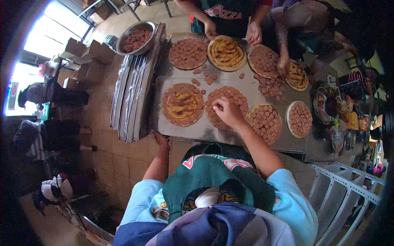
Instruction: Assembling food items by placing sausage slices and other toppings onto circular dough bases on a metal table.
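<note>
My right hand [228, 111] is over a round pizza base [240, 98] in the middle of the metal table [213, 132]. Its fingertips are pinched on a pink sausage slice among the slices covering that base. My left hand [161, 140] rests against the table's near edge and holds nothing. To its right lies another pizza [183, 104] with a ring of slices around a sauced centre. A fully covered pizza [266, 121] lies right of my right forearm.
Several more pizzas lie across the table, with loose sausage slices [269, 86] between them. A metal bowl of slices [136, 37] stands at the far left above stacked trays [130, 98]. Other people's hands [254, 33] work at the far side. Containers [330, 107] crowd the right end.
</note>
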Demonstrator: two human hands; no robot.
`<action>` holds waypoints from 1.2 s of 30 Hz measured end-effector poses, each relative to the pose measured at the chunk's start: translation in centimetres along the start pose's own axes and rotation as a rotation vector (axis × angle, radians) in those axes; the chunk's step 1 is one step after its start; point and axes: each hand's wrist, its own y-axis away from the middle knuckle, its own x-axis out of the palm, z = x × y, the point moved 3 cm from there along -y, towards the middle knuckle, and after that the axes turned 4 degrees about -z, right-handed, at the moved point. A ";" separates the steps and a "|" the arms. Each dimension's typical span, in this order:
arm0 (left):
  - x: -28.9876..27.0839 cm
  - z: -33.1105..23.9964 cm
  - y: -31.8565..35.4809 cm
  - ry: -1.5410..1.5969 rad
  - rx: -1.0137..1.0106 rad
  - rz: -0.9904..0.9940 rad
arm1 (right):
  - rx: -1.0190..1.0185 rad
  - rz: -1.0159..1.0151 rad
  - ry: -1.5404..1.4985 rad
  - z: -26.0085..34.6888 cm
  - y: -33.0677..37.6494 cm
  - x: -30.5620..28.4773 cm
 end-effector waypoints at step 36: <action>-17.8 -0.7 2.1 -0.744 0.014 0.398 | 0.133 0.134 -0.489 -2.2 -11.9 7.4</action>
